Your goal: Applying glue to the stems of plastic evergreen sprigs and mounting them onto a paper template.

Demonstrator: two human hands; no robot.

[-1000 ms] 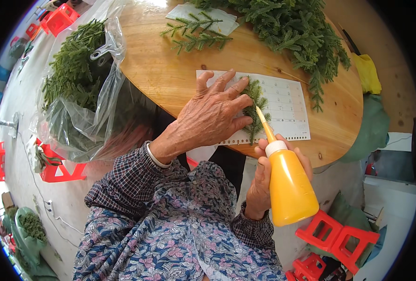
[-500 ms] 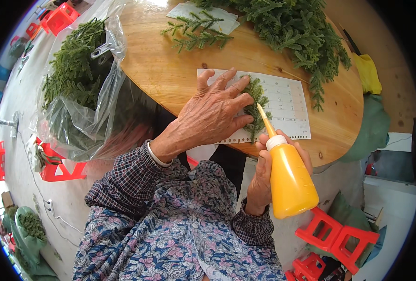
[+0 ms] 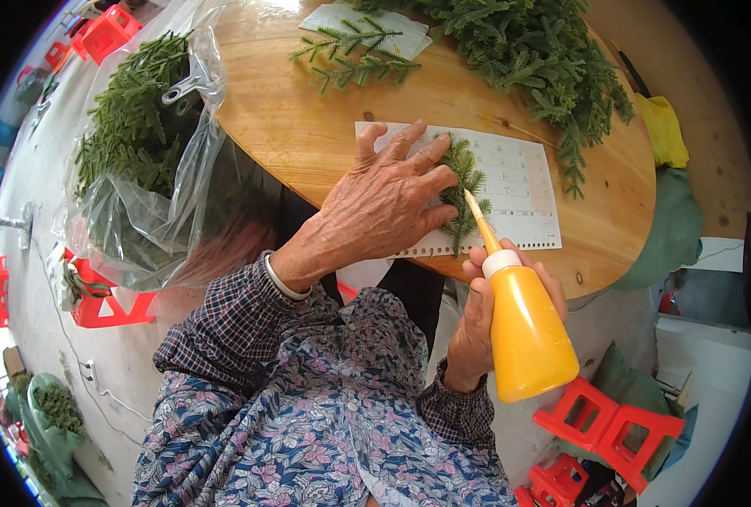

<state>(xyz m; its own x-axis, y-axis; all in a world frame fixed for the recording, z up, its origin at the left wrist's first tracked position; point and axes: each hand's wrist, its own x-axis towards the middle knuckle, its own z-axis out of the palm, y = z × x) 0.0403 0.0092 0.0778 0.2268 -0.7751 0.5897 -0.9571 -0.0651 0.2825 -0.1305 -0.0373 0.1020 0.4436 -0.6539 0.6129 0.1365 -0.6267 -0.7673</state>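
A short green conifer sprig [image 3: 466, 182] lies on a white printed calendar sheet [image 3: 523, 190] with punched holes along its near edge. My left hand [image 3: 388, 194] rests over the sheet with its fingers spread, and the fingertips and thumb press against the sprig's left side. In my right hand [image 3: 474, 325] is a yellow squeeze bottle [image 3: 532, 334] with a white collar and a long tapered nozzle, tilted so that the nozzle tip meets the sprig's middle. Fingers of the right hand wrap around the bottle from both sides, partly hidden behind it.
The round wooden table [image 3: 308, 127] carries a heap of conifer branches [image 3: 536, 59] at the far right and a loose branch [image 3: 354, 55] near a pale sheet. Left of the table stands a clear plastic bag [image 3: 181, 203] full of greenery. Red stools [image 3: 608, 427] sit at lower right.
The bottle's body has dropped slightly toward me and to the right, with its nozzle tip still at the sprig. The left hand has hardly moved.
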